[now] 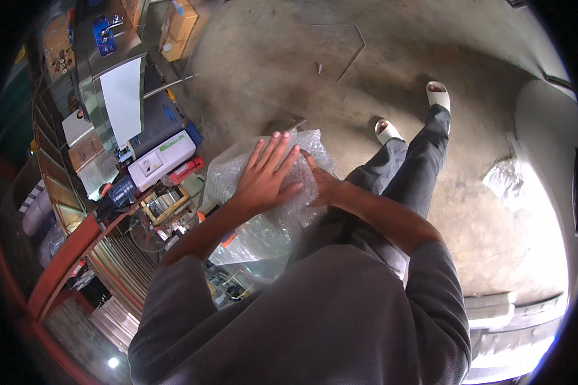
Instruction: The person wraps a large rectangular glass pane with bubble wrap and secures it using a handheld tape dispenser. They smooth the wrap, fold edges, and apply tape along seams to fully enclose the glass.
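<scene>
The bubble wrap (277, 223) sits right of the red cylinder (186, 171), the person's left hand (263, 178) flat on it, fingers spread; the right hand's (326, 187) grasp cannot be determined, and uneven pressure could cause slippage.

Can see a brown cardboard box (179, 32) up top, left of centre, with a thin dark angled strip (354, 58) on the concrete floor (257, 70), well apart to its right. Also got a white panel (123, 99) at upper left, then a white boxy unit (164, 159) lower down, red cylinder (186, 171) just beside it. Further down, see a round wire guard (149, 233), plus a curved red beam (64, 266) along the lower left.
</scene>
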Motion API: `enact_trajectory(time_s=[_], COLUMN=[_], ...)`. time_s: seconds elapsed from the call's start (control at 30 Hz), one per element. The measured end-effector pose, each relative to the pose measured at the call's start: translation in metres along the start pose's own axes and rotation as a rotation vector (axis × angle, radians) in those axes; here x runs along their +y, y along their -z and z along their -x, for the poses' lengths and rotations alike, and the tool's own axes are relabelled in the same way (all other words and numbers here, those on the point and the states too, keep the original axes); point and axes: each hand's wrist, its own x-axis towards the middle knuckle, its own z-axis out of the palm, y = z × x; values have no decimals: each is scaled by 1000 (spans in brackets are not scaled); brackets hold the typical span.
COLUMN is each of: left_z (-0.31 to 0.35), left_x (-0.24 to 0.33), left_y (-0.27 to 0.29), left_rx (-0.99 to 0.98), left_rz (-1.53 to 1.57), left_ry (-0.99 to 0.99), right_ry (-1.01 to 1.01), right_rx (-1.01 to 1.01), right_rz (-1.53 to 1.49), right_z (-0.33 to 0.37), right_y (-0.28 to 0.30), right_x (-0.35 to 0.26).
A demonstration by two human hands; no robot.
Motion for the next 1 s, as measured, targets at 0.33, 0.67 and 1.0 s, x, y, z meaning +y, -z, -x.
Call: enact_trajectory(time_s=[0.33,0.67,1.0], left_z=[29,26,17], left_x=[31,26,27], left_y=[2,-21,-19], left_rx=[-32,65,4], left_rz=[45,36,3], left_ry=[311,302,320], right_ry=[209,43,-947], right_rx=[210,-191,352], right_rz=[170,507,-709], right_z=[-4,-1,15], right_y=[-22,53,46], right_x=[21,20,46])
